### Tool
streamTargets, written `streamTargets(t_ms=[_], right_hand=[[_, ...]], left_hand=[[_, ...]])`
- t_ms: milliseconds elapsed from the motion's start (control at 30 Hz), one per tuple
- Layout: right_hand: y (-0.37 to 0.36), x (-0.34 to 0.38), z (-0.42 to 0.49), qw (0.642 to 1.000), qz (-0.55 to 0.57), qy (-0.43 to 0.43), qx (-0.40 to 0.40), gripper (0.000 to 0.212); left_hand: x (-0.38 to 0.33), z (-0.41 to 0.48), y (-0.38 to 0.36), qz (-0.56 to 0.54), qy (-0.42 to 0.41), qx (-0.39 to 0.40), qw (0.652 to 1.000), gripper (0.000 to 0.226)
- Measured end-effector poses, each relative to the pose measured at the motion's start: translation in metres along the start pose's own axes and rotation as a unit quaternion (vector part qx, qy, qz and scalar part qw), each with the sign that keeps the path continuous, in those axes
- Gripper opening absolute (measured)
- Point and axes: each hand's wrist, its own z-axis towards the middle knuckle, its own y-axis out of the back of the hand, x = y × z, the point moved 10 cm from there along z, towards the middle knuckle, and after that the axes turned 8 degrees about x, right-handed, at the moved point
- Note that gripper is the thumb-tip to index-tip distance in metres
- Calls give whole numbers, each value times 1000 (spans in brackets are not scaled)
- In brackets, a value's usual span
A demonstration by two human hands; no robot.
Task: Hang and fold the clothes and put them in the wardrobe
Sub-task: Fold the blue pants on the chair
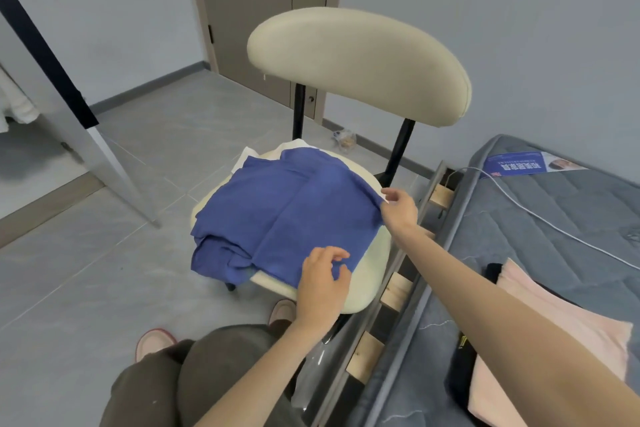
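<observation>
Left hand (pixel 320 274), right hand (pixel 398 206), pinching blue garment (pixel 277 215) edges

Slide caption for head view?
Left hand and right hand hold a blue garment laid on a cream chair.

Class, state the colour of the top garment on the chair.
The garment is plain blue; head view.

A blue garment (pixel 287 208) lies folded on the cream chair (pixel 360 55) (a white garment (pixel 252 156) peeks out beneath it). The left hand (pixel 322 277) grips its near edge; the right hand (pixel 400 210) pinches its right corner. A pink garment (pixel 561 315) lies on the bed (pixel 571 191).
</observation>
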Motion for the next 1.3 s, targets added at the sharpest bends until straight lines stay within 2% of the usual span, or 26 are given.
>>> streamTargets(t_ms=[67,133,200,267,400,500,767,900,967,1133,1233,1300], right_hand=[[9,-21,0,999,-14,-32,0,36],[10,-35,-1,999,-25,-40,9,36],[8,-39,-2,999,-36,-21,16,39],[6,-38,-2,998,-57,14,13,41],[6,-35,-3,993,-100,70,-7,38],[8,-41,-2,990,-115,77,-32,25],[33,-47,30,993,88,-34,-78,16],[33,-39,46,993,80,-44,-74,15],[27,-39,43,994,77,-55,-60,17],[-2,-61,20,982,126,-141,-6,44],[-31,-80,2,951,204,-220,71,44],[-48,-82,-10,924,261,-244,138,41]], left_hand=[[-19,7,-25,214,-68,63,972,44],[-16,15,-47,391,-71,116,910,66],[-5,22,-58,492,-61,139,857,83],[9,28,-60,534,-47,140,832,94],[34,37,-50,530,-1,128,839,96],[43,38,-49,512,8,130,849,94],[49,38,-52,499,1,153,853,92],[50,36,-54,503,8,165,849,95],[50,34,-54,501,9,166,850,97],[48,25,-55,495,13,150,856,104],[47,20,-56,495,17,137,858,104],[49,18,-58,493,20,133,859,102]])
